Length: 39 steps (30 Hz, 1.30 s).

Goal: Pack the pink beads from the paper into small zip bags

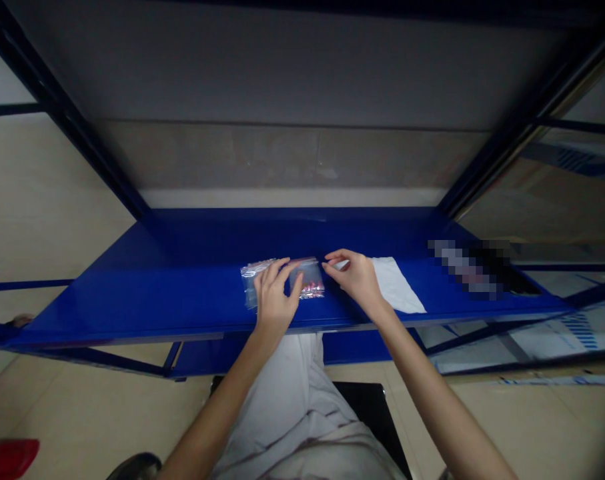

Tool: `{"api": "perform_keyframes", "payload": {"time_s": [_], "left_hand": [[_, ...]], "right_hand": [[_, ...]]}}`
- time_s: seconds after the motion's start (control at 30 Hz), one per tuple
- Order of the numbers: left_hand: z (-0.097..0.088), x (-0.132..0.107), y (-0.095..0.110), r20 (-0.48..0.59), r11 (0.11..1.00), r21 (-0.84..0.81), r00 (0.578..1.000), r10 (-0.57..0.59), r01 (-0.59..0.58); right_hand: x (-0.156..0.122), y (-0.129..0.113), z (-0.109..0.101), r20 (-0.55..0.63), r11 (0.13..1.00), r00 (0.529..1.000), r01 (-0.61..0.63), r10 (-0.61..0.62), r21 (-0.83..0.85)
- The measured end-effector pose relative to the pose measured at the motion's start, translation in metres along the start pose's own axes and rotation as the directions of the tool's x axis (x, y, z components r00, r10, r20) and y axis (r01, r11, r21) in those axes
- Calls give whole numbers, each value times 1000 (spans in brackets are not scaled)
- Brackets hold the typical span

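Observation:
My left hand (277, 293) rests over some small clear plastic bags, its fingers spread and the thumb apart from them. Under and left of that hand lies a clear zip bag (249, 287). To its right, by the thumb, another zip bag (311, 279) has small red and pink bits along its lower edge. My right hand (357, 279) hovers just right of this bag, thumb and index finger brought together in a pinch. Whatever sits between those fingertips is too small to make out. Partly behind the right hand, a white sheet (397, 287) lies on the blue shelf (182, 267).
A blurred-out item (467, 270) with a dark part lies at the shelf's right end. Blue uprights (97, 147) frame both sides, and a grey panel (292, 67) stands behind. Wrapped boxes (547, 333) are at the right. Below left is something red (7, 459).

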<state>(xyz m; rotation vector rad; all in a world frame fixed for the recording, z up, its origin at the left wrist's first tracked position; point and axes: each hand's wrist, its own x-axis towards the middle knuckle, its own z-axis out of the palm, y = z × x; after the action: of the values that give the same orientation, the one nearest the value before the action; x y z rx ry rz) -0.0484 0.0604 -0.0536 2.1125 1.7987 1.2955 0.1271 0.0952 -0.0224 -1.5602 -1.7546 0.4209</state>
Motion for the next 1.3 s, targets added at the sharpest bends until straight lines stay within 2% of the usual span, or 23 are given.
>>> {"api": "perform_keyframes", "payload": {"time_s": [0.07, 0.17, 0.23, 0.3, 0.43, 0.57, 0.67, 0.77, 0.87, 0.93, 1.13, 1.3], "left_hand": [[-9, -3, -3, -52, 996, 79, 998, -29, 34], [-21, 0, -22, -113, 941, 259, 975, -193, 216], [-26, 5, -38, -99, 876, 356, 945, -312, 326], [-28, 10, -51, -59, 837, 398, 921, -385, 376], [-29, 11, -61, -3, 844, 398, 920, -392, 360], [-30, 9, -61, -80, 885, 332, 944, -319, 327], [-32, 10, -64, -88, 926, 223, 952, -292, 304], [-41, 12, -64, -9, 945, -79, 948, -320, 318], [-54, 14, -56, 73, 830, -407, 920, -386, 381], [-66, 14, -45, 58, 759, -529, 909, -413, 379], [-92, 14, -6, 61, 593, -704, 865, -499, 391], [-87, 10, 20, 174, 543, -705, 853, -492, 457]], "right_hand": [[0, 3, -20, -61, 999, 998, -24, 22, -35], [-2, 16, -48, -129, 986, 989, -95, 77, -140], [-5, 28, -59, -128, 975, 987, -124, 102, -183], [-8, 40, -65, -105, 970, 987, -144, 125, -197], [-10, 52, -64, -80, 965, 985, -164, 151, -206], [-9, 54, -64, -57, 969, 988, -153, 144, -195], [-9, 57, -68, -27, 968, 988, -157, 155, -195], [-10, 56, -74, -18, 976, 992, -122, 121, -178], [-11, 49, -79, 16, 993, 997, -73, 75, -97], [-12, 40, -83, 44, 999, 998, -51, 52, -20], [-21, 18, -102, 0, 995, 1000, -1, 1, 99], [-27, 4, -111, -23, 981, 998, 62, -59, 183]]}}
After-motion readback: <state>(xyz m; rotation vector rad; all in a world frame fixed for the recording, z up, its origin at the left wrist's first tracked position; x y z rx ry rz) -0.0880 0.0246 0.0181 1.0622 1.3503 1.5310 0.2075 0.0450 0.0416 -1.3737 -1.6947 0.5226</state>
